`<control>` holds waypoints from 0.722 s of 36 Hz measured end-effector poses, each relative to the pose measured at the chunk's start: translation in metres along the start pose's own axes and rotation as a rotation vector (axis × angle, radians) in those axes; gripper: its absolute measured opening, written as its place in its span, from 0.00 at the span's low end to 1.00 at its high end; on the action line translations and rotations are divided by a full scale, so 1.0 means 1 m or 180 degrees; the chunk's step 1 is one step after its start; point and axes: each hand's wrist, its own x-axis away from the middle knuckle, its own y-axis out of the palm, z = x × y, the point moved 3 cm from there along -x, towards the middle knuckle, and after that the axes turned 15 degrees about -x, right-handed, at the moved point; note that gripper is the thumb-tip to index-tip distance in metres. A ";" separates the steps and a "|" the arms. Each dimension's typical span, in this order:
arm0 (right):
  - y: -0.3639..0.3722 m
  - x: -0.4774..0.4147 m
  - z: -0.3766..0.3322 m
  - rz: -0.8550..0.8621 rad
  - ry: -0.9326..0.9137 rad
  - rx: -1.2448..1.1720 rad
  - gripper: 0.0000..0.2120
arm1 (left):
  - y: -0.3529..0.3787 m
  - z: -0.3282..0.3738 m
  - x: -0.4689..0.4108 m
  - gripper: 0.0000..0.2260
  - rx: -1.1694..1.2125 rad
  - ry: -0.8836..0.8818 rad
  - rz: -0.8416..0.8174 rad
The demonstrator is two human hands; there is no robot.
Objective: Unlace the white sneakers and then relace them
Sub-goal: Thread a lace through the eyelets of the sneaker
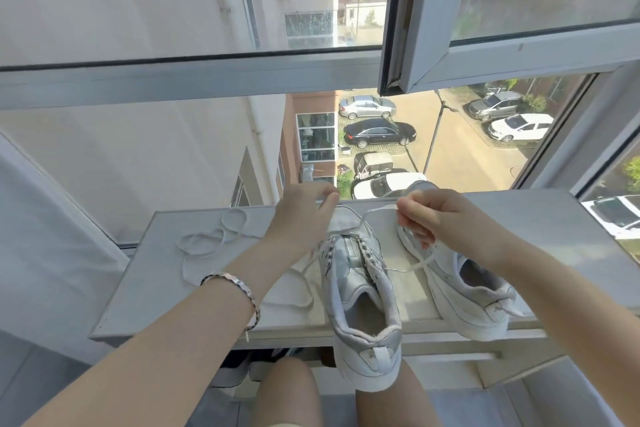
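Pinching the lace (379, 209), the right hand (429, 215) hangs beside the sneaker (360, 288) toe, left hand (304, 215) over it, grip unclear

Sneakers (360, 305) (464, 291) x2, laces (204, 243) (381, 209) x2, hands (301, 215) (433, 215) x2

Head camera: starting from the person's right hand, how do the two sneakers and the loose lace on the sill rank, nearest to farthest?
From the right hand, which grips the threaded lace:
1. Right sneaker, directly under that hand.
2. Middle sneaker, just to the hand's left, heel hanging over the near edge.
3. Loose lace, coiled at the far left of the sill.
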 end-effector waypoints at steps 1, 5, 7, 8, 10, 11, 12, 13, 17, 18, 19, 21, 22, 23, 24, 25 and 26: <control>0.003 -0.001 -0.001 -0.0070 -0.0031 0.0052 0.16 | 0.000 0.013 0.003 0.10 0.0455 0.0225 -0.0288; 0.015 -0.005 -0.006 -0.0239 -0.0164 0.0214 0.18 | -0.001 0.040 0.011 0.15 0.0999 0.0796 -0.1044; 0.013 -0.005 -0.007 -0.0112 -0.0160 0.0262 0.16 | -0.001 0.036 0.007 0.15 0.0672 0.0756 -0.0937; 0.011 -0.005 -0.006 -0.0059 -0.0128 0.0303 0.15 | -0.001 0.030 0.005 0.15 0.0431 0.0692 -0.0845; 0.007 -0.003 -0.003 -0.0054 0.0022 0.0428 0.15 | -0.003 0.018 0.001 0.14 0.0008 0.0492 -0.0606; 0.005 -0.001 -0.001 -0.0083 0.0133 0.0496 0.14 | -0.005 0.012 -0.002 0.14 -0.0200 0.0373 -0.0423; 0.003 0.000 0.001 -0.0111 0.0239 0.0538 0.14 | -0.006 0.006 -0.004 0.15 -0.0413 0.0235 -0.0220; 0.002 0.001 0.003 -0.0125 0.0336 0.0551 0.13 | -0.007 0.000 -0.005 0.15 -0.0592 0.0110 -0.0065; -0.001 0.008 -0.001 -0.0170 0.0542 0.0403 0.10 | 0.000 -0.007 -0.006 0.15 -0.0955 -0.0135 -0.0060; -0.001 0.010 -0.004 -0.0200 0.0520 0.0374 0.10 | 0.003 -0.005 -0.003 0.14 -0.0958 -0.0172 -0.0068; -0.001 0.011 -0.007 -0.0187 0.0468 0.0353 0.10 | 0.005 -0.003 -0.001 0.13 -0.0964 -0.0201 0.0010; -0.001 0.012 -0.008 0.0051 0.0339 0.0288 0.09 | 0.008 0.003 0.006 0.08 -0.1048 -0.0257 0.0298; -0.001 0.011 -0.007 0.0274 0.0304 0.0175 0.09 | 0.010 0.007 0.010 0.08 -0.1062 -0.0279 0.0418; -0.001 0.010 -0.005 0.0510 0.0302 0.0002 0.08 | 0.012 0.011 0.016 0.08 -0.1023 -0.0283 0.0483; 0.000 0.009 -0.002 0.0712 0.0310 -0.0173 0.08 | 0.014 0.015 0.021 0.08 -0.0976 -0.0270 0.0501; 0.002 0.008 0.001 0.0859 0.0312 -0.0290 0.08 | 0.017 0.019 0.027 0.08 -0.0951 -0.0250 0.0464; 0.004 0.007 0.004 0.0953 0.0311 -0.0343 0.07 | 0.021 0.023 0.033 0.10 -0.0951 -0.0237 0.0361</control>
